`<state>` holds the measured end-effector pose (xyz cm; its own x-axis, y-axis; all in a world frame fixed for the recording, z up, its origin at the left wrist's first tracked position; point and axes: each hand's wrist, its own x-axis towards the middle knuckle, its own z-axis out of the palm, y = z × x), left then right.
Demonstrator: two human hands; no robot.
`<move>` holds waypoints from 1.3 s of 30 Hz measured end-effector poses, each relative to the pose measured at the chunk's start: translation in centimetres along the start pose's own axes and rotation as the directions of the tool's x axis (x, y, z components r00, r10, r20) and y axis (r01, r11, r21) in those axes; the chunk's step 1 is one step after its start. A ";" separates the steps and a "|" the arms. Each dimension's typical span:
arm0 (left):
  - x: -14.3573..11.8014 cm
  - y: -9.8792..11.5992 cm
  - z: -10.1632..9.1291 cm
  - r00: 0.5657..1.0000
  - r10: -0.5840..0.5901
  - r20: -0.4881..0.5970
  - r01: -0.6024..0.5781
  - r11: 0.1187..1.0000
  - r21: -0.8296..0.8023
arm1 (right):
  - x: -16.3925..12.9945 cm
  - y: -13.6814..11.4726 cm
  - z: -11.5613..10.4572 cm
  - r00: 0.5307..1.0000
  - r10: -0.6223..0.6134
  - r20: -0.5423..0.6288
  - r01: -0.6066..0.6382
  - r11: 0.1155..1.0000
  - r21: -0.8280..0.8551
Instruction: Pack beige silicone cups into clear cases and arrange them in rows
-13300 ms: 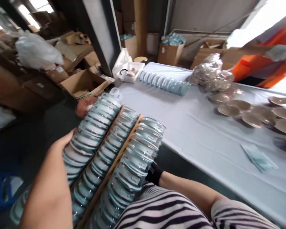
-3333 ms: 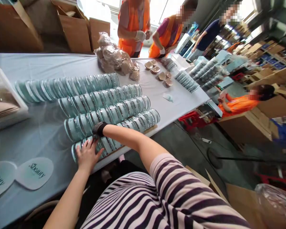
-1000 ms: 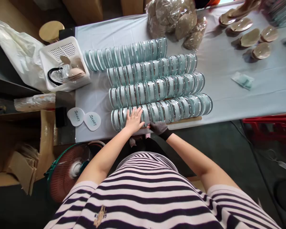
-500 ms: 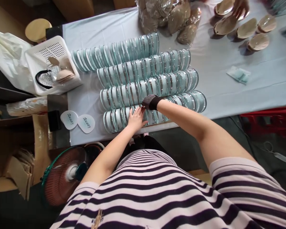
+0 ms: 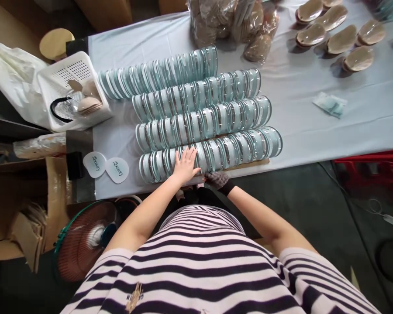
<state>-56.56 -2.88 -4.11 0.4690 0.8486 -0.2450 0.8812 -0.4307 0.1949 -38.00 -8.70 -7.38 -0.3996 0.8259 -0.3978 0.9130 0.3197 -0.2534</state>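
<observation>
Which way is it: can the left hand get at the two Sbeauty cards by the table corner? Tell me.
Probably yes. The left hand lies flat on the nearest row of cases, and the two cards lie on bare cloth just left of that row's end, with nothing between.

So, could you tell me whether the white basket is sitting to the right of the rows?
No, the white basket sits left of the rows.
</observation>
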 end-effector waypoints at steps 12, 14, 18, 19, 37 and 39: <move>2.9 3.8 0.8 0.998 0.059 -0.007 -0.059 0.998 -0.005 | 14.7 4.2 -15.3 0.887 0.061 0.458 0.079 0.957 -0.280; 2.8 3.6 0.9 0.999 0.045 -0.007 -0.045 0.999 -0.003 | 14.7 4.1 -15.3 0.894 -0.007 0.447 0.158 0.940 -0.301; 2.9 3.7 0.7 1.000 0.028 0.001 -0.028 0.999 -0.026 | 9.7 5.1 -14.1 0.970 -0.100 0.220 0.143 0.972 -0.189; 3.0 3.8 0.6 1.000 0.030 0.003 -0.030 0.999 -0.032 | 7.9 5.2 -13.2 0.984 -0.078 0.159 0.103 0.983 -0.153; 4.1 7.5 1.0 0.984 0.145 -0.104 -0.150 0.988 -0.037 | 4.9 8.9 -13.2 0.939 0.342 0.028 -0.333 0.927 -0.174; 4.6 8.2 1.4 0.986 0.145 -0.084 -0.147 0.989 -0.021 | 8.1 8.8 -15.2 0.934 0.284 0.215 -0.241 0.948 -0.207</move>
<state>-47.05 -2.94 -4.95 0.5849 0.8000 -0.1337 0.8013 -0.5443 0.2483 -31.97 7.87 0.61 -0.1313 0.7626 -0.6333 0.9790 0.2003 0.0382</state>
